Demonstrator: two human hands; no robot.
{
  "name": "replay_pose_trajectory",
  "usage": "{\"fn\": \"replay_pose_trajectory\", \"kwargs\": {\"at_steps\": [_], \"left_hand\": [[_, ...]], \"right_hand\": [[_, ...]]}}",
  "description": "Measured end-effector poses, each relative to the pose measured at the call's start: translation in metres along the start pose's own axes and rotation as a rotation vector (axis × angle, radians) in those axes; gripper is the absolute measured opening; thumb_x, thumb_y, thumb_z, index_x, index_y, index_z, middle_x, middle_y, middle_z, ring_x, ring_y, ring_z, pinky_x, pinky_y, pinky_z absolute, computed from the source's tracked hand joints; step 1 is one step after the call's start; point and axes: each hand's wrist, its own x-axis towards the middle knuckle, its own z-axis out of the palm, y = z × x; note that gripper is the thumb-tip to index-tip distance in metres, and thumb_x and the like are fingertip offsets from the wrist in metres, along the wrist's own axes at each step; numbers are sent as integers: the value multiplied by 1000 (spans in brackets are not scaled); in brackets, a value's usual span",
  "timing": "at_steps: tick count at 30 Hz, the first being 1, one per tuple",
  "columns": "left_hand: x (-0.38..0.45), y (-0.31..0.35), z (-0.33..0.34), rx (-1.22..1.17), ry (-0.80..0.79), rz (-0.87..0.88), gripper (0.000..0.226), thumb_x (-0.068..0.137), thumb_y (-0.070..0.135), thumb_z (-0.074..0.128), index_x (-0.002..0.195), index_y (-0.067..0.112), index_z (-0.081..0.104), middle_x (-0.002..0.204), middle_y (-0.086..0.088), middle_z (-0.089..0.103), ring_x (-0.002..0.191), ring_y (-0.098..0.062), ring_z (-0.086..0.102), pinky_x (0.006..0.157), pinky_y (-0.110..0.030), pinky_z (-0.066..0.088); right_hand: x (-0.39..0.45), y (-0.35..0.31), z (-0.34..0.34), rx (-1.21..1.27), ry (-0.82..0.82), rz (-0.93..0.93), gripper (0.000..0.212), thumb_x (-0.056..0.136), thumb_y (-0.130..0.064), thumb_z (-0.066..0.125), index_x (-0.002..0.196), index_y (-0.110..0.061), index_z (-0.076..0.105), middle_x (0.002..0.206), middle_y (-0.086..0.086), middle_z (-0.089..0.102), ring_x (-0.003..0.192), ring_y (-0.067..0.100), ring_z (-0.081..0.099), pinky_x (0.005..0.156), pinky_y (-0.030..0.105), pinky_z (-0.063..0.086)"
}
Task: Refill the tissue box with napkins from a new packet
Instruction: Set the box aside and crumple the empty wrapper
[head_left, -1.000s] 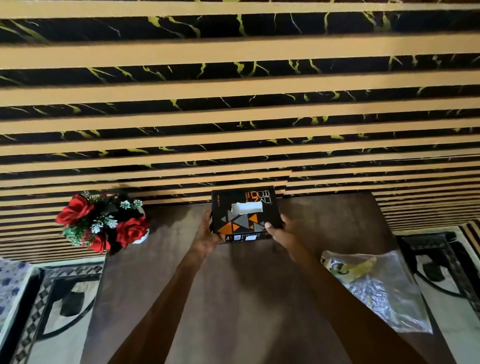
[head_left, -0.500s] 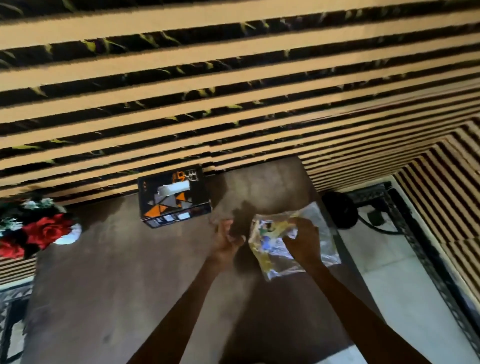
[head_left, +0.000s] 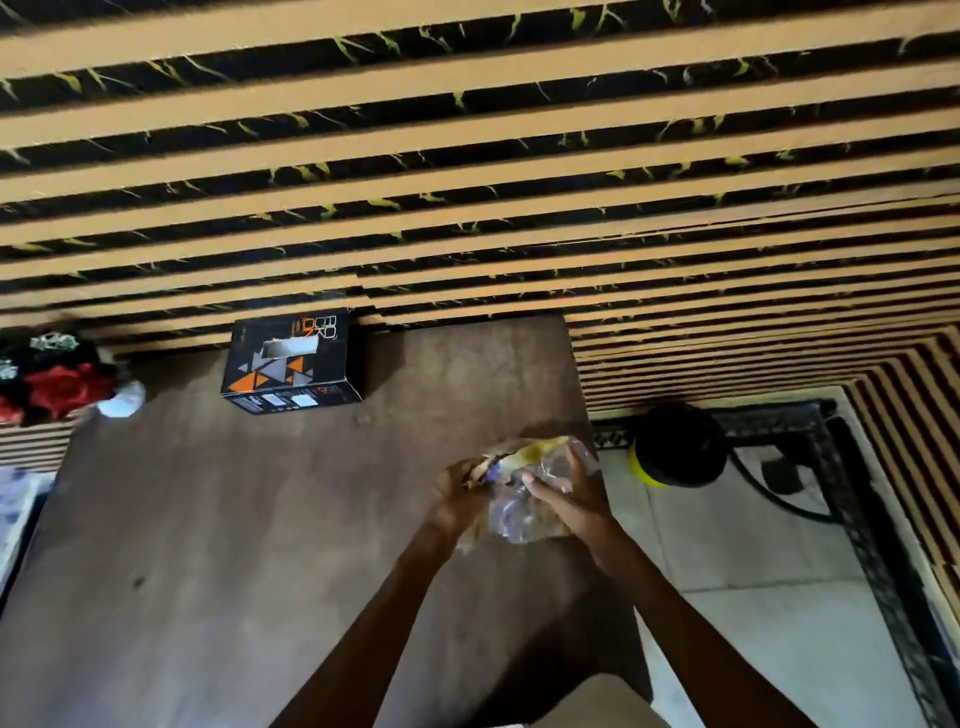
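Taking the tissue box (head_left: 291, 366) as the landmark: far to its left, at the edge of the view, sits a bunch of red flowers (head_left: 62, 387) in a small white pot, on the same brown table (head_left: 208, 545). The box itself stands at the back of the table, against the striped wall (head_left: 467, 156). It is black with orange and grey triangles, and its top slot shows something pale, though whether that is a tissue or only the slot lining is hard to tell. No hand touches it.

To the right of the box and nearer the person, both hands work on the packet (head_left: 524, 499), a clear crinkled plastic wrapper with some yellow print at its far end. The left hand (head_left: 460, 493) is closed on the packet's left end, fingers curled around the plastic. The right hand (head_left: 576, 499) grips the right side, fingers spread over the wrapper and thumb pressing in. The packet is held up off the table between them. Whether it is torn open yet cannot be made out.

Further right of the box, off the table on the floor, stands a dark round object with a yellow band (head_left: 675, 447).

As for progress, the task looks to be at an early stage: the packet is in hand and probably being opened, but no napkins are out of it, and loading the box remains.
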Motion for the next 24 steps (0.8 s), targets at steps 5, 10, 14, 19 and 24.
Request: {"fn": "replay_pose_trajectory", "kwargs": {"at_steps": [5, 10, 14, 19, 24], "left_hand": [[-42, 39, 30, 31, -74, 90, 26, 68, 27, 76, 93, 29, 71, 99, 13, 69, 93, -2, 63, 81, -24, 53], [-73, 62, 36, -119, -327, 68, 59, 77, -2, 76, 130, 13, 55, 137, -8, 52, 124, -21, 56, 93, -33, 54], [-73, 76, 53, -91, -421, 79, 60, 72, -10, 76, 123, 13, 57, 120, -14, 63, 99, -18, 66, 81, -32, 58], [-47, 98, 105, 59, -410, 266, 86, 67, -2, 83, 134, 20, 33, 130, -10, 53, 110, -21, 62, 79, -42, 60], [2, 112, 179, 351, -434, 386, 63, 64, 4, 85, 122, 13, 59, 111, 7, 62, 99, 15, 59, 85, -13, 47]], "right_hand": [[-45, -40, -30, 322, -58, -134, 81, 74, -30, 82, 141, -41, 37, 143, -9, 44, 126, 9, 49, 89, 19, 48], [-78, -61, -64, 442, -94, -221, 57, 82, -10, 73, 127, -38, 52, 131, 2, 59, 115, 18, 61, 85, 31, 56], [-93, -58, -100, 270, -74, -193, 62, 84, -21, 73, 135, -33, 40, 131, 2, 59, 114, 16, 61, 95, 38, 54], [-96, -40, -156, -260, 182, -277, 108, 54, -61, 78, 146, -29, 34, 149, 2, 30, 138, 20, 30, 111, 37, 36], [-74, -8, -229, 37, -178, -229, 109, 64, -25, 89, 149, -37, 23, 151, -6, 39, 130, 4, 47, 102, 25, 47]]}}
